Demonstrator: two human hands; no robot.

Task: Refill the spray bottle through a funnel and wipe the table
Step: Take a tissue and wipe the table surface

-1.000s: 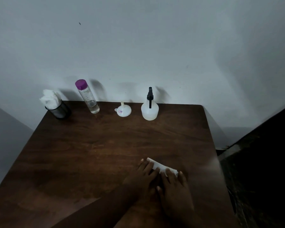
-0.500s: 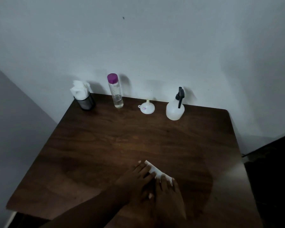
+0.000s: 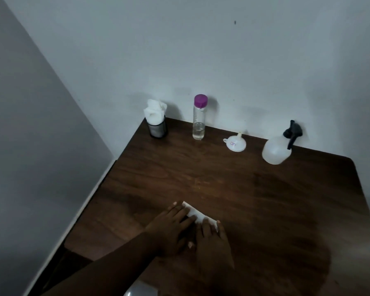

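Well, the folded tissue (image 3: 198, 214) lay flat in the front half of the table (image 3: 265, 199), nearer its left edge than its right. Its long axis ran from far-left to near-right, with one corner pointing toward the back-left corner. My left hand (image 3: 171, 227) and right hand (image 3: 212, 238) both pressed on it with straight, flat fingers, gripping nothing. The risk, as I judged it, was the thin paper bunching or tearing under an uneven push, or slipping out from beneath one palm. The light was dim, so I could not tell whether the wood was wet. A long stroke toward the back edge could have knocked the funnel (image 3: 235, 144), the spray bottle (image 3: 276, 150) or the capped water bottle (image 3: 199, 120) lined up there.
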